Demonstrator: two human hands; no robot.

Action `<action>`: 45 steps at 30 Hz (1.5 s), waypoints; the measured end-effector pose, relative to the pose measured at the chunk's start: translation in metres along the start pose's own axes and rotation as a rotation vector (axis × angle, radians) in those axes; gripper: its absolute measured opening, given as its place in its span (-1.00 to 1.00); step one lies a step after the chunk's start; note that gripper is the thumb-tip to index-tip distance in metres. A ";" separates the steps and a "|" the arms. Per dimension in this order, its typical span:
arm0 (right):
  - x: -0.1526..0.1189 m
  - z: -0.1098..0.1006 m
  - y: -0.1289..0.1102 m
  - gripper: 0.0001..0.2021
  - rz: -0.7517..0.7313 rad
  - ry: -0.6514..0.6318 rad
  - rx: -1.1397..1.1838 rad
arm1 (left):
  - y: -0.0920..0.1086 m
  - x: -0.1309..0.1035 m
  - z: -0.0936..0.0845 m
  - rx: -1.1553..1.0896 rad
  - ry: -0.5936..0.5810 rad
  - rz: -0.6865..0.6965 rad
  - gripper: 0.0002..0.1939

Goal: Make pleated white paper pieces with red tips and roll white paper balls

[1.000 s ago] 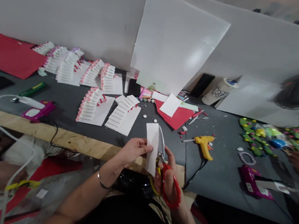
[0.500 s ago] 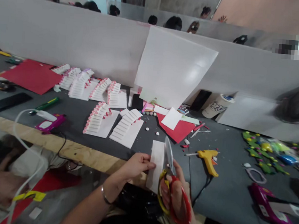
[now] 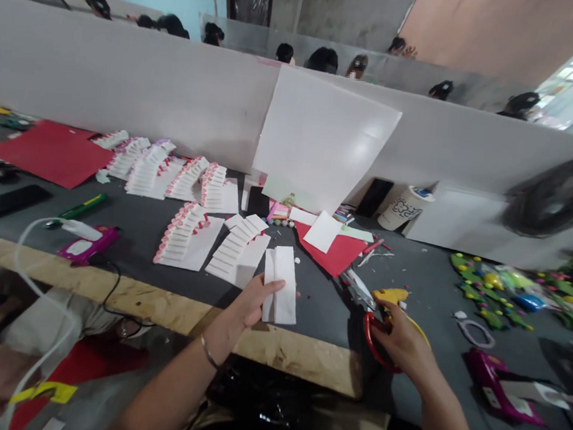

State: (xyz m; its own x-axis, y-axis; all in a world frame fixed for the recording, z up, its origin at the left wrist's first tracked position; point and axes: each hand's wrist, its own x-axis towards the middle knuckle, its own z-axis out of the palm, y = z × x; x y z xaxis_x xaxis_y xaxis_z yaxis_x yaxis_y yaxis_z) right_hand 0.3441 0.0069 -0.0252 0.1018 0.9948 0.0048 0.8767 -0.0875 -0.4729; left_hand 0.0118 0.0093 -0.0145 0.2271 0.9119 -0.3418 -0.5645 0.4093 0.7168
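Note:
Between the thumb and fingers of my left hand point(image 3: 253, 302) are two white paper strips point(image 3: 285, 302), overlapping near the table's front edge. My right hand point(image 3: 403, 336) grips the scissors point(image 3: 378, 340) by their red and yellow handles. Their metal blades point away to the left, low over the grey table, beside a yellow glue gun point(image 3: 390, 296) that they and the hand partly hide. Just left of the strips lies a white card with a fan of small white pieces point(image 3: 235, 254).
More fanned cards point(image 3: 179, 236) lie at left, near red sheets point(image 3: 53, 154). A red piece point(image 3: 330, 262) with white paper lies ahead. A paper cup point(image 3: 405, 208) and phone point(image 3: 374, 197) stand by the partition. Purple devices point(image 3: 502, 388) with cords lie on both sides.
The scissors have moved from the paper to the right, down near the glue gun. The single white strip is now two pieces, moved forward over the table in my left hand.

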 end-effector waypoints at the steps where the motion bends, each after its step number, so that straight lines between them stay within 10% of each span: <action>1: 0.001 -0.001 0.007 -0.46 0.023 0.027 0.005 | 0.000 0.002 0.002 -0.011 -0.028 -0.011 -0.52; 10: 0.026 0.003 0.037 -0.43 -0.006 0.254 -0.131 | -0.006 0.022 0.012 0.078 -0.121 -0.077 -0.55; 17: 0.005 -0.012 -0.007 -0.46 -0.103 0.332 -0.403 | -0.012 0.030 0.009 0.137 -0.069 -0.007 -0.42; 20: 0.000 -0.004 -0.051 -0.45 -0.083 0.364 -0.141 | -0.011 0.027 0.012 0.161 -0.020 0.055 -0.35; 24: 0.016 0.035 -0.112 -0.47 -0.085 -0.016 0.481 | -0.010 0.022 0.018 0.154 -0.073 0.070 -0.34; 28: 0.037 0.069 -0.140 -0.44 -0.032 -0.073 0.884 | -0.011 0.026 0.015 0.145 -0.031 0.046 -0.44; 37: 0.037 0.061 -0.125 -0.44 0.055 -0.104 0.903 | -0.012 0.028 0.005 0.277 0.097 0.186 -0.59; 45: 0.067 0.028 -0.093 -0.47 -0.055 0.000 0.355 | -0.018 0.031 -0.002 0.187 0.177 0.205 -0.50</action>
State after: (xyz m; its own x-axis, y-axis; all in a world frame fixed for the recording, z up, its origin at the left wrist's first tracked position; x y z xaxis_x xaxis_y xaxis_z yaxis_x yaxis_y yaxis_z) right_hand 0.2561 0.0830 -0.0053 0.0586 0.9975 0.0388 0.6631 -0.0098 -0.7485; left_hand 0.0278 0.0302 -0.0392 -0.0273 0.9632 -0.2676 -0.4253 0.2310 0.8751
